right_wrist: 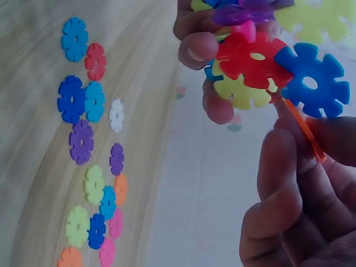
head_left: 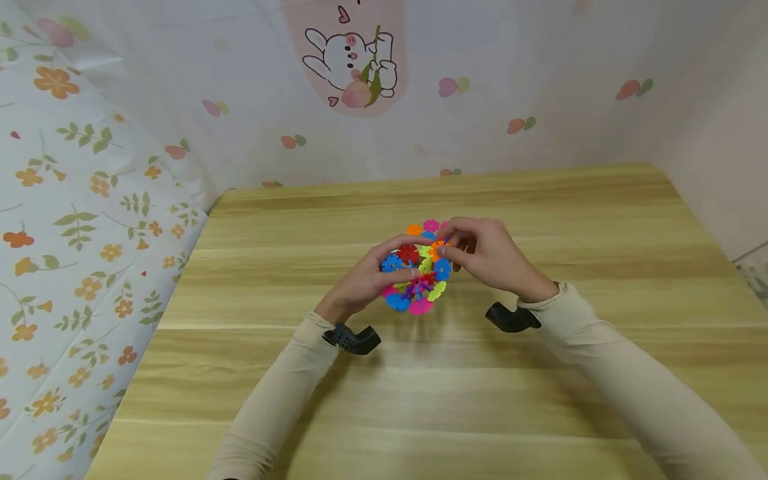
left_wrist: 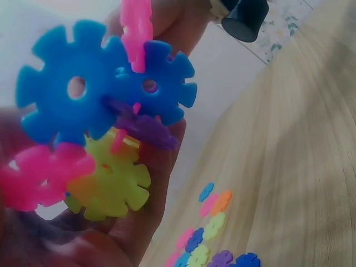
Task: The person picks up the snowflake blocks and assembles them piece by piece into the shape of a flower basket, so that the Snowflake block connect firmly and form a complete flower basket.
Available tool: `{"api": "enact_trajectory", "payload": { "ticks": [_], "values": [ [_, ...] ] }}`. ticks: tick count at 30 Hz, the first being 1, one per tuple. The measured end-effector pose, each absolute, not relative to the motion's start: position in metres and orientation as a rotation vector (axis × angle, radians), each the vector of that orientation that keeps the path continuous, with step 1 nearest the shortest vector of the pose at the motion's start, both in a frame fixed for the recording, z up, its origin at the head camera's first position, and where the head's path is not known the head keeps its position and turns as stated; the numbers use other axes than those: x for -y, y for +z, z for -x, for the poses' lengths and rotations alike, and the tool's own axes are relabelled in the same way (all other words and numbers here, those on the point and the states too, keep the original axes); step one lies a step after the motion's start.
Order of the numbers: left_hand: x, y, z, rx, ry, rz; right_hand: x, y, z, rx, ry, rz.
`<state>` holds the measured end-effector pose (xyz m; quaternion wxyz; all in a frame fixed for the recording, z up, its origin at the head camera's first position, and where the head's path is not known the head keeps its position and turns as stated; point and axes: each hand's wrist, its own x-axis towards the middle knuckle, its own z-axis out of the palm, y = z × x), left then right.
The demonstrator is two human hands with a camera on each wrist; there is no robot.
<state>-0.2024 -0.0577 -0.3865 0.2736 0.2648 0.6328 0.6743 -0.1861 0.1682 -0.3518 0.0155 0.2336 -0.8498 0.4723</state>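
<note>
A ball-like cluster of interlocked, notched snowflake discs (head_left: 421,306) in red, blue, yellow, pink and purple is held over the table. My left hand (head_left: 364,275) grips it from the left, thumb in front and fingers around the far side. From the right, my right hand (head_left: 495,257) pinches an orange snowflake disc (right_wrist: 306,132) between thumb and fingers. In the right wrist view that disc is seen edge-on, right against a blue disc (right_wrist: 328,83) and below a red disc (right_wrist: 239,61) of the cluster. The left wrist view shows large blue discs (left_wrist: 55,92) close up.
Several loose discs (right_wrist: 82,142) lie spread on the wooden table (head_left: 432,407), mostly behind the cluster in the head view. A printed cloth (head_left: 240,67) hangs along the table's back, and a flowered one (head_left: 90,220) at its left. Black wrist devices (head_left: 357,341) protrude from both sleeves.
</note>
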Motion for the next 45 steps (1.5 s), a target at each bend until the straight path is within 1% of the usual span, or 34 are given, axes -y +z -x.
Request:
{"api": "enact_trajectory", "payload": {
  "ticks": [6, 10, 18, 21, 25, 30, 38, 42, 45],
  "values": [
    [0.059, -0.365, 0.195, -1.771, 1.758, -0.721, -0.166, -0.346, 0.192, 2.712, 1.4, -0.804],
    [0.059, -0.36, 0.193, -1.826, 1.696, -0.751, -0.164, -0.343, 0.195, 2.756, 1.376, -0.852],
    [0.054, -0.361, 0.19, -1.978, 1.574, -0.854, -0.163, -0.34, 0.196, 2.886, 1.232, -0.935],
    [0.051, -0.362, 0.189, -2.015, 1.562, -0.882, -0.162, -0.34, 0.195, 2.915, 1.148, -0.927],
    [0.049, -0.363, 0.189, -2.029, 1.569, -0.894, -0.16, -0.34, 0.194, 2.909, 1.041, -0.986],
    [0.051, -0.378, 0.196, -2.006, 1.572, -0.877, -0.162, -0.343, 0.195, 2.897, 1.118, -1.055],
    [0.058, -0.393, 0.203, -1.876, 1.593, -0.682, -0.169, -0.353, 0.199, 2.912, 1.381, -1.034],
    [0.06, -0.397, 0.202, -1.782, 1.673, -0.554, -0.172, -0.354, 0.2, 2.925, 1.411, -0.991],
    [0.062, -0.4, 0.201, -1.7, 1.75, -0.455, -0.175, -0.352, 0.2, 2.902, 1.316, -0.904]
  ]
}}
